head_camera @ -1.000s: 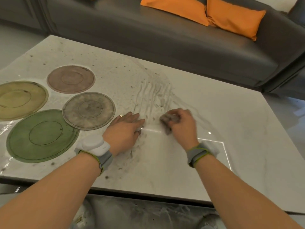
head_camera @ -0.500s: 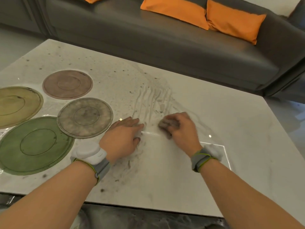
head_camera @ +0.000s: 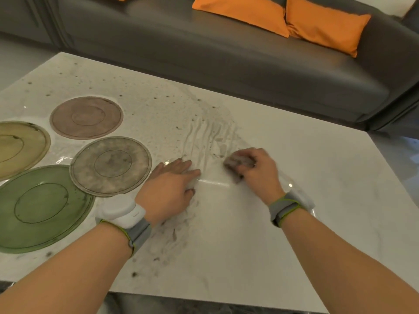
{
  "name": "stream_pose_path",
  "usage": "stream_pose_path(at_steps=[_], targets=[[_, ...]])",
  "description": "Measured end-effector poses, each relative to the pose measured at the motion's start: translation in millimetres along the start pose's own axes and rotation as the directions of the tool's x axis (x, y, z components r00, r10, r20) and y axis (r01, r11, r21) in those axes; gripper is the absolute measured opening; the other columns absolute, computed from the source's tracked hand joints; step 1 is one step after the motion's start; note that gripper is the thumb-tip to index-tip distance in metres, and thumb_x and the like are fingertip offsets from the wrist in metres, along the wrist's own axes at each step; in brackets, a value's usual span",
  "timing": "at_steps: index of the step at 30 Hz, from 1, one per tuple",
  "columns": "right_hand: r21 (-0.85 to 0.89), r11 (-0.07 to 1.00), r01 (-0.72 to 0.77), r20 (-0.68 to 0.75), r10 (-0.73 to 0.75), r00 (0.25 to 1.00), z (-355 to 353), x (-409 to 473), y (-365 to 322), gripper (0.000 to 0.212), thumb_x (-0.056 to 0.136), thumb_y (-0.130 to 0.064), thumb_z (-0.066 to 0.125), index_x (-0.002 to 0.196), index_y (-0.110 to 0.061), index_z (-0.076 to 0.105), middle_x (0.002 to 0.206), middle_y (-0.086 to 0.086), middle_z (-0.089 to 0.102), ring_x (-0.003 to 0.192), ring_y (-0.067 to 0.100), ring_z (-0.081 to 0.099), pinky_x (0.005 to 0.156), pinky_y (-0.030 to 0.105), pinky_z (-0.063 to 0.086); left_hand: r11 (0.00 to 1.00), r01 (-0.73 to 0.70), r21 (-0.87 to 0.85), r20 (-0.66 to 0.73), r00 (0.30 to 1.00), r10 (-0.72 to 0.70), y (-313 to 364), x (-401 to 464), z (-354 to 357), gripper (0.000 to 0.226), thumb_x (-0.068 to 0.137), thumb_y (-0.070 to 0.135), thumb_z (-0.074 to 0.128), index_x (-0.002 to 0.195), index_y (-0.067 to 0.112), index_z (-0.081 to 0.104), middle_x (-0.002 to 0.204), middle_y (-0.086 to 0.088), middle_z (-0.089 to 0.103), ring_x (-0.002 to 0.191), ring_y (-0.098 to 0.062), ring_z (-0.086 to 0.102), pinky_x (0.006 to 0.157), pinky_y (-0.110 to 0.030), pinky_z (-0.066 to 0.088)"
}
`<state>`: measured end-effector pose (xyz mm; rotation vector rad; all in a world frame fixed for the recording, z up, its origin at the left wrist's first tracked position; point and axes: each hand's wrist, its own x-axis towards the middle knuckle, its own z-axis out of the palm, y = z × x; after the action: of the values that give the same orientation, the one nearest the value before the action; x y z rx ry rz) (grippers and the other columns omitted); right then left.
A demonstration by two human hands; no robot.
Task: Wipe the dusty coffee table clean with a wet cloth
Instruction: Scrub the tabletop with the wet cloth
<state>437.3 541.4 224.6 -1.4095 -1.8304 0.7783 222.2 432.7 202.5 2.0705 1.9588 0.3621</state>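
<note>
The white marble coffee table fills the view, with dust and dark specks over its left and far middle and streak marks near the centre. My right hand is shut on a small bunched grey cloth and presses it onto the table at the edge of the streaks. My left hand lies flat on the table just left of it, fingers together and pointing right, holding nothing. A smeared dusty patch lies below my left hand. The right half of the table looks clean and glossy.
Several dusty round plates sit on the table's left: a pink one, a grey-brown one, a green one and a yellow one. A dark grey sofa with orange cushions stands behind the table.
My right hand with the cloth has shifted a little away from me toward the streaks. My left hand stays flat in place. The camera has tilted slightly.
</note>
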Motion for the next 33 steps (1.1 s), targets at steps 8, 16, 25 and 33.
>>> stream_pose_path(at_steps=[8, 16, 25, 33], targets=[[-0.295, 0.955, 0.015, -0.066, -0.036, 0.997, 22.0, 13.0, -1.8, 0.023, 0.08, -0.004, 0.06, 0.1, -0.012, 0.064, 0.11, 0.007, 0.054, 0.097, 0.028, 0.063, 0.088, 0.033, 0.048, 0.998, 0.069, -0.014, 0.01, 0.998, -0.069, -10.2, 11.4, 4.3, 0.069, 0.092, 0.058, 0.039, 0.152, 0.032, 0.017, 0.162, 0.003, 0.006, 0.148, -0.016, 0.0, 0.12, -0.037, 0.003], [-0.069, 0.996, -0.06, -0.138, 0.05, 0.989, 11.6, 38.0, -1.4, 0.016, 0.078, -0.015, 0.073, 0.093, -0.018, 0.069, 0.102, 0.004, 0.056, 0.084, 0.016, 0.065, 0.078, 0.029, 0.054, 0.996, 0.078, -0.041, 0.012, 0.997, -0.077, -10.0, 12.4, 5.9, 0.07, 0.091, 0.059, 0.041, 0.152, 0.035, 0.016, 0.161, 0.007, 0.005, 0.148, -0.013, -0.002, 0.12, -0.036, 0.002], [-0.205, 0.949, 0.24, 0.182, -0.204, 0.962, 50.9, 24.0, -19.7, 0.029, 0.077, -0.002, 0.059, 0.101, -0.016, 0.065, 0.109, 0.002, 0.056, 0.099, 0.022, 0.063, 0.09, 0.033, 0.05, 0.996, 0.075, -0.043, 0.04, 0.997, -0.073, -15.3, 19.9, 3.9, 0.069, 0.091, 0.059, 0.041, 0.151, 0.035, 0.017, 0.161, 0.01, 0.008, 0.148, -0.011, 0.0, 0.12, -0.033, 0.003], [-0.162, 0.975, -0.153, -0.276, 0.104, 0.955, 4.9, 78.2, 7.7, 0.018, 0.081, -0.016, 0.069, 0.098, -0.017, 0.066, 0.11, 0.007, 0.053, 0.089, 0.026, 0.062, 0.082, 0.023, 0.045, 0.994, 0.112, -0.013, 0.047, 0.993, -0.111, -21.5, 55.8, -5.0, 0.059, 0.1, 0.041, 0.035, 0.153, 0.024, 0.014, 0.161, 0.003, 0.009, 0.148, -0.017, 0.003, 0.118, -0.028, 0.004]])
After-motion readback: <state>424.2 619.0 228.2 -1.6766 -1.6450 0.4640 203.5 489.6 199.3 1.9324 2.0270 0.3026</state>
